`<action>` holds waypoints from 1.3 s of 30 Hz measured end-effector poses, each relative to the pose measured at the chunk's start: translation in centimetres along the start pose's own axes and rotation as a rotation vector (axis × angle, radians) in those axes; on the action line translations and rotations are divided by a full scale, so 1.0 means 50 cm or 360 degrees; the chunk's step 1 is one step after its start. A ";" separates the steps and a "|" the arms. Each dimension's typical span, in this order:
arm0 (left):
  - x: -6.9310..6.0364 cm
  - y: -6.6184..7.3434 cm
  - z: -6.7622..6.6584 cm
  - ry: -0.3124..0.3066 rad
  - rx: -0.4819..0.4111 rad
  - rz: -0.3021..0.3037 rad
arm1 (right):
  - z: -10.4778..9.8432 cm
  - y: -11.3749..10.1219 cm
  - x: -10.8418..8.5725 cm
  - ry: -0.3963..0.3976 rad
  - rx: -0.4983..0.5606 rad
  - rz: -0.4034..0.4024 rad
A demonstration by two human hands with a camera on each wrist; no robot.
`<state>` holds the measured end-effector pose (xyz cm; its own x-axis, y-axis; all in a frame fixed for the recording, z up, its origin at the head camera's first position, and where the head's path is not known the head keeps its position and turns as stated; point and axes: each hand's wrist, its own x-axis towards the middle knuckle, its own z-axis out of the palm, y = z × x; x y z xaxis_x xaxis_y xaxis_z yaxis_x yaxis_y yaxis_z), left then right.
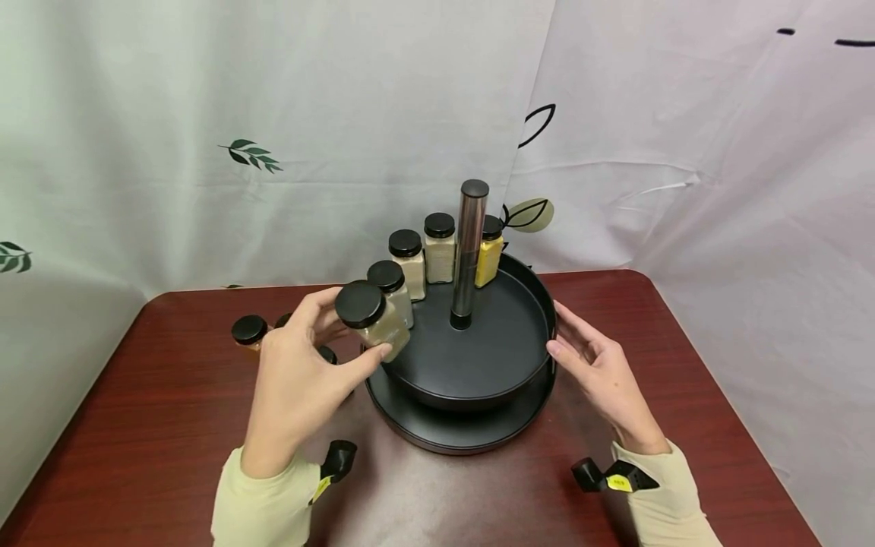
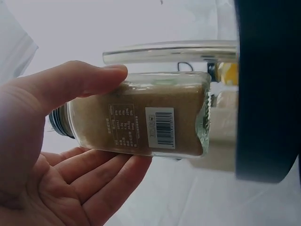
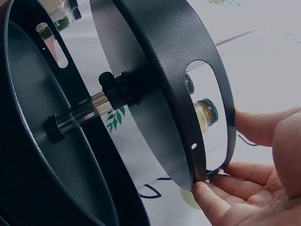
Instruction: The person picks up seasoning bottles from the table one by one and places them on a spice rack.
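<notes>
My left hand (image 1: 294,387) holds a square glass spice jar (image 1: 386,334) by its sides, between thumb and fingers. The jar has a black lid, brownish powder inside and a barcode label (image 2: 161,128) in the left wrist view. It is tilted over the left rim of the upper tray of a black two-tier spice rack (image 1: 451,368). On the right, my right hand (image 1: 601,372) grips that tray's rim, thumb at the upper edge and fingers at the lower one. Several black-lidded jars stand along the tray's back and left, one with yellow powder (image 1: 488,260).
A clear post (image 1: 469,251) with a black cap rises from the tray's middle. The wider lower tray (image 1: 458,439) rests on the reddish-brown table (image 1: 171,425). More lidded jars (image 1: 249,329) stand left of the rack, partly hidden by my left hand. A white curtain (image 1: 342,99) hangs behind.
</notes>
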<state>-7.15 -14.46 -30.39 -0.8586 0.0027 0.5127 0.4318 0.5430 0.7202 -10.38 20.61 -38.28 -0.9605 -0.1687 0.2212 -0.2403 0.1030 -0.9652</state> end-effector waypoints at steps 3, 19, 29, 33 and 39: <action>0.005 -0.002 0.016 -0.0048 -0.0047 -0.0023 | -0.001 0.000 0.000 0.0000 -0.0005 0.0002; 0.001 -0.017 0.061 -0.0138 0.0092 0.0020 | 0.000 0.001 0.001 -0.0005 0.0043 -0.0016; -0.003 -0.021 0.071 -0.0148 0.0148 -0.0034 | -0.001 0.001 0.001 -0.0001 0.0045 -0.0011; -0.004 -0.026 0.072 -0.0150 0.0158 -0.0034 | -0.001 0.001 0.001 -0.0003 0.0045 -0.0007; -0.004 -0.031 0.074 -0.0165 0.0174 -0.0057 | -0.001 0.001 0.001 -0.0005 0.0056 -0.0008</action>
<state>-8.68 -12.20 -33.33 -0.8993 0.0652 0.4323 0.3723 0.6327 0.6790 -10.47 20.66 -38.31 -0.9588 -0.1722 0.2259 -0.2403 0.0677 -0.9683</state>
